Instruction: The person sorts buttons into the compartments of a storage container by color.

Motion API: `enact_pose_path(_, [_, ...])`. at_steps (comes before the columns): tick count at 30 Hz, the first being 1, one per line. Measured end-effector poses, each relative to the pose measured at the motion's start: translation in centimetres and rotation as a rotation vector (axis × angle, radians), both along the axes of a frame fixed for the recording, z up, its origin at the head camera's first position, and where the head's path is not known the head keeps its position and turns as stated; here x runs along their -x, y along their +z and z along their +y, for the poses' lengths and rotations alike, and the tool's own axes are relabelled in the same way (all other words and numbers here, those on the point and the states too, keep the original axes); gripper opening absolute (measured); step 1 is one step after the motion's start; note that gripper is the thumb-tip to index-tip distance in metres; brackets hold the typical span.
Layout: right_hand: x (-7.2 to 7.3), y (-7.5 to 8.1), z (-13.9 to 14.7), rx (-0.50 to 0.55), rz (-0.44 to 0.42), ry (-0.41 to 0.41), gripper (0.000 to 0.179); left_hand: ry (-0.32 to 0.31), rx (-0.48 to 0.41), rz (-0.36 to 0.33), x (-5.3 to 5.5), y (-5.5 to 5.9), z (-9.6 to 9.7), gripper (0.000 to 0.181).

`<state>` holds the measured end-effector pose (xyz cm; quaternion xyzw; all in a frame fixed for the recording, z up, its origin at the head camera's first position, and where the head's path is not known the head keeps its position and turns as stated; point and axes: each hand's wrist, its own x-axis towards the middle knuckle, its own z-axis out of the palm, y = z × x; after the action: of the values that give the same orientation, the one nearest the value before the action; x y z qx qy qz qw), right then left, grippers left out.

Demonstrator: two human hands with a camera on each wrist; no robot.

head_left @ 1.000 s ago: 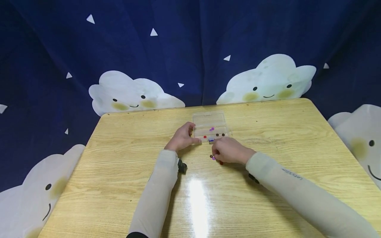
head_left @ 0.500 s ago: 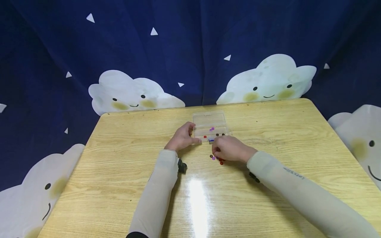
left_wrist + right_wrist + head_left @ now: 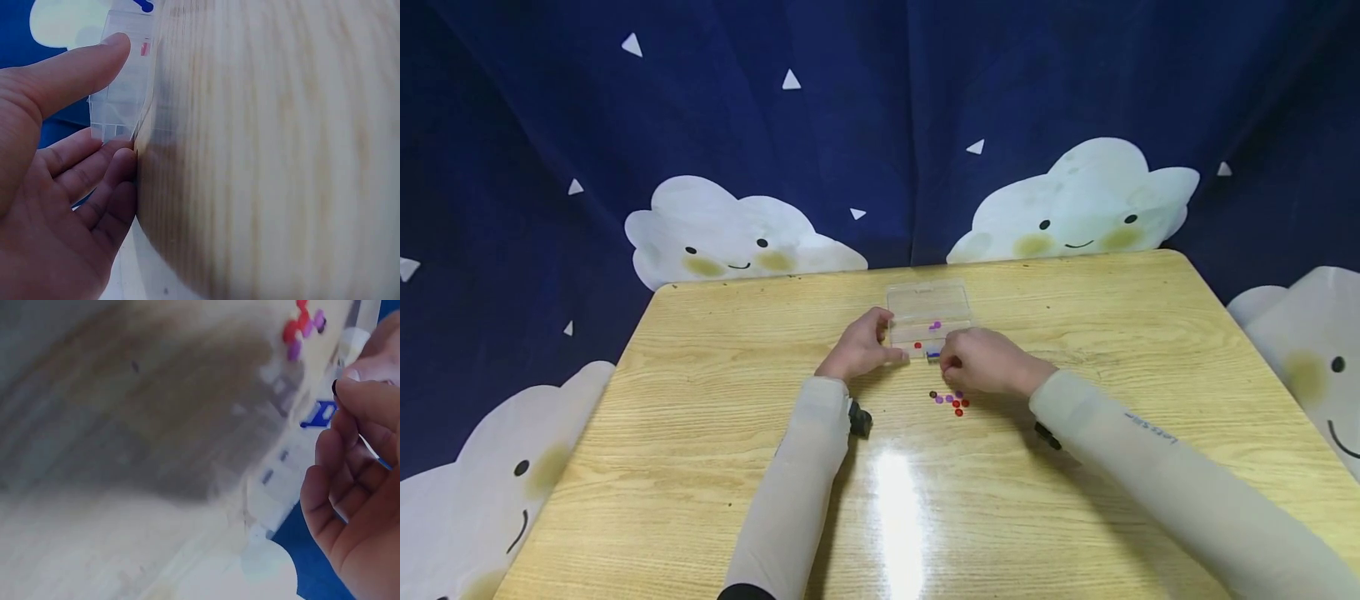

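Note:
A clear plastic box point(image 3: 928, 302) lies with its lid folded back on the table. My left hand point(image 3: 859, 346) grips its left end, thumb at the front edge and fingers farther back; the left wrist view shows fingertips against the clear wall point(image 3: 115, 122). My right hand point(image 3: 988, 360) hovers by the front right of the box. Between its thumb and forefinger it pinches a small black round piece point(image 3: 335, 388), seen in the right wrist view. Inside the box are a red piece point(image 3: 917, 345) and purple pieces point(image 3: 936, 325). A blue part point(image 3: 933, 355) is at its front.
In front of the box, small loose red pieces point(image 3: 957, 404), purple pieces point(image 3: 949, 399) and a dark piece point(image 3: 933, 394) lie in a cluster on the wooden table point(image 3: 737, 417). Behind the table's far edge hangs a dark blue curtain point(image 3: 850, 100) with cloud prints.
My right hand has risen from the loose pieces and moved toward the box, uncovering more of the cluster and covering the dark pieces at the box's right. The left hand has stayed put.

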<state>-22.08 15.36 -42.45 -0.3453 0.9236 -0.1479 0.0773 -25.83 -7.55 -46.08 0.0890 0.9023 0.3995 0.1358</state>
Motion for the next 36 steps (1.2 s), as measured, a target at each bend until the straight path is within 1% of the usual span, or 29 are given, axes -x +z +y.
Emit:
enact_pose_path(4, [0.5,0.7,0.4,-0.006,0.032,-0.030,0.008,-0.001,0.000,-0.001,0.0,0.0,0.0,0.073])
enact_pose_path(10, [1.7,1.6,1.0,-0.003,0.047,-0.082,0.008,-0.003,-0.001,0.000,0.0,0.2,0.0,0.074])
enact_pose_path(16, [2.7,2.2,1.6,0.016,0.075,-0.102,0.009,0.001,0.002,0.002,0.0,0.3,0.0,0.074])
enact_pose_path(19, [3.1,2.1,1.8,0.022,0.071,-0.110,0.010,0.003,0.008,0.002,0.0,0.3,0.0,0.073])
enact_pose_path(25, [3.7,1.6,2.0,0.023,0.028,-0.148,0.012,-0.002,0.005,-0.002,-0.2,0.3,0.1,0.074])
enact_pose_path(32, [4.4,0.7,1.7,0.047,0.043,-0.164,0.014,0.008,0.006,-0.009,-0.3,0.4,0.1,0.074])
enact_pose_path(36, [4.6,0.3,1.4,0.026,0.013,-0.179,0.014,0.010,0.004,-0.013,-0.3,0.3,0.1,0.075])
